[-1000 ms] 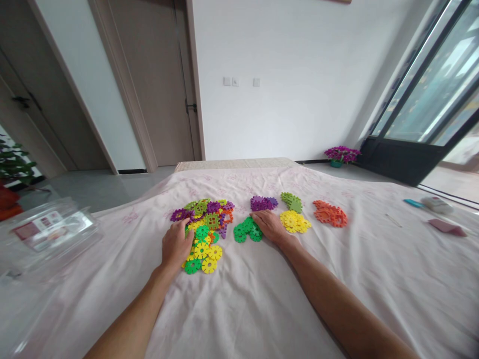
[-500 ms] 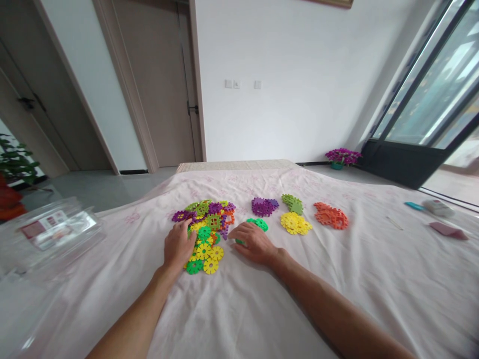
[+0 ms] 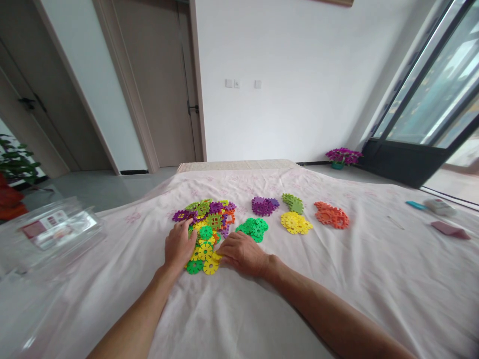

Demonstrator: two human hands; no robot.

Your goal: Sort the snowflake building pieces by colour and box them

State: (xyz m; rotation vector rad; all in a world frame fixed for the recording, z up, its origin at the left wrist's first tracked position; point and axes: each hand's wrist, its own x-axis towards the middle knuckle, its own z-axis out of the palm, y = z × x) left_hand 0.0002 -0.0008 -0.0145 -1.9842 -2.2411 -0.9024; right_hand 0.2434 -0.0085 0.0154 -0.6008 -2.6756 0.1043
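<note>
Right hand (image 3: pixel 243 253), fingers curled (can't tell if gripping), is apparently picking a round yellow plastic disc (image 3: pixel 216 256) from the multicoloured plastic pile (image 3: pixel 214 222); left hand (image 3: pixel 180 244), loosely spread, is resting alongside. Lifting is calling for pinching.

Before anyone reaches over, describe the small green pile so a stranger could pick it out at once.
On the pale, wrinkled cloth, find the mixed-colour pile by the left hand. Just right of it, beyond the right hand, lies the small green pile of notched round discs. It is bright green, unlike the yellow pile to its right and the yellowish-green pile farther back.
</note>
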